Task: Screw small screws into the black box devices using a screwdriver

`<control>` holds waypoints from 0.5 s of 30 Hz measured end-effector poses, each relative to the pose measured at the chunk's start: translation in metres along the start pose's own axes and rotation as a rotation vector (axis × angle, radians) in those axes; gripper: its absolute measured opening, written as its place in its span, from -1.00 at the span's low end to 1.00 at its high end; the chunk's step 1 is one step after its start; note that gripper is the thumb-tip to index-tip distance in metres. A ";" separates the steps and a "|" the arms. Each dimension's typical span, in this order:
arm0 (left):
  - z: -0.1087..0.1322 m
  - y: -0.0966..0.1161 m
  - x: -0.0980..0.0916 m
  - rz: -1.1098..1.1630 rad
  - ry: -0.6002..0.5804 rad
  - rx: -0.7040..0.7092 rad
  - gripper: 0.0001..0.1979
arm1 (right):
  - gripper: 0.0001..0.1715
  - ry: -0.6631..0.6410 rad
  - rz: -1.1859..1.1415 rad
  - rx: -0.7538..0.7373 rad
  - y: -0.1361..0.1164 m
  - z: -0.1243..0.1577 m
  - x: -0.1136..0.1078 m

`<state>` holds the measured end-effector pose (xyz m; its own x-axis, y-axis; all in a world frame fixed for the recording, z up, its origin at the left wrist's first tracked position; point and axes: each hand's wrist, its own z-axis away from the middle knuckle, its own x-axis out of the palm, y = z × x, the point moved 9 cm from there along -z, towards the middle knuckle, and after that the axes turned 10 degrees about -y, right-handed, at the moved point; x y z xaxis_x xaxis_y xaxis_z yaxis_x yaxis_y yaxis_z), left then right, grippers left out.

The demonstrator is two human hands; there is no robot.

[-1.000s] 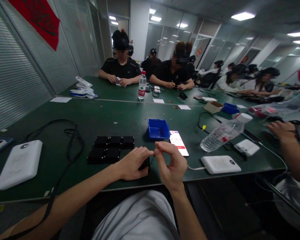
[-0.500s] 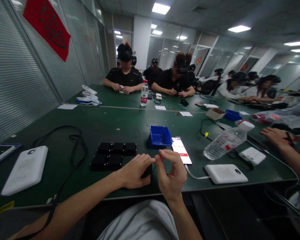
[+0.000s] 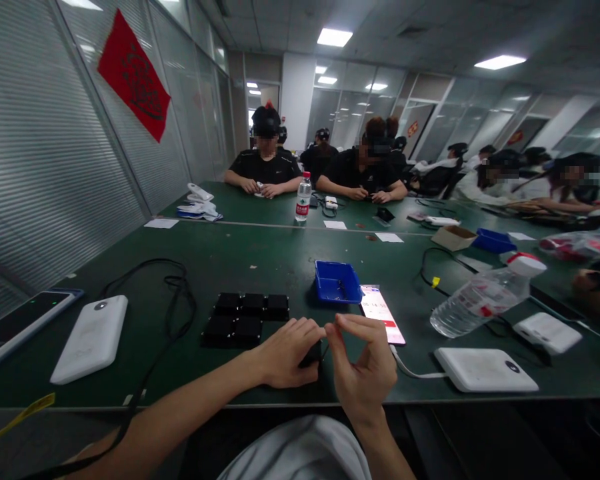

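My left hand point(image 3: 285, 351) rests on the green table point(image 3: 230, 260) near its front edge, fingers curled over a small black box point(image 3: 312, 355) that mostly hides under them. My right hand point(image 3: 363, 370) is raised just beside it, thumb and forefinger pinched together on something too small to make out, touching the left fingertips. Left of my hands lie several black boxes point(image 3: 247, 317) in two rows. A blue tray point(image 3: 337, 282) and a lit phone point(image 3: 381, 315) lie just beyond my hands.
A white power bank point(image 3: 485, 370) with a cable, a lying water bottle point(image 3: 483, 297) and another white pack point(image 3: 547, 332) are to the right. At left lie a white power bank point(image 3: 90, 339), a phone point(image 3: 20, 320) and a black cable point(image 3: 173, 303). Other people sit across the table.
The view has swung up and to the left, so everything sits further right and lower in the picture. My hands keep the same pose on the black box.
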<state>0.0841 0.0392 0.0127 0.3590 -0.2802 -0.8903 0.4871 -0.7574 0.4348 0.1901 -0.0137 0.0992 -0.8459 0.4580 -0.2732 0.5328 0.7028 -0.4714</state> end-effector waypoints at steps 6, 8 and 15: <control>-0.002 -0.002 0.004 -0.064 -0.006 -0.017 -0.64 | -0.72 0.001 -0.013 -0.023 -0.008 -0.003 0.000; -0.002 -0.002 0.004 -0.061 -0.009 -0.016 -0.65 | -0.74 -0.024 -0.038 -0.019 -0.007 -0.002 0.001; -0.001 0.000 0.000 -0.005 0.011 -0.014 -0.58 | -0.81 -0.155 -0.098 0.039 -0.006 -0.009 0.009</control>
<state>0.0850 0.0397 0.0131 0.3656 -0.2696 -0.8909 0.4996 -0.7507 0.4322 0.1794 -0.0091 0.1068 -0.8889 0.2972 -0.3486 0.4489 0.7169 -0.5335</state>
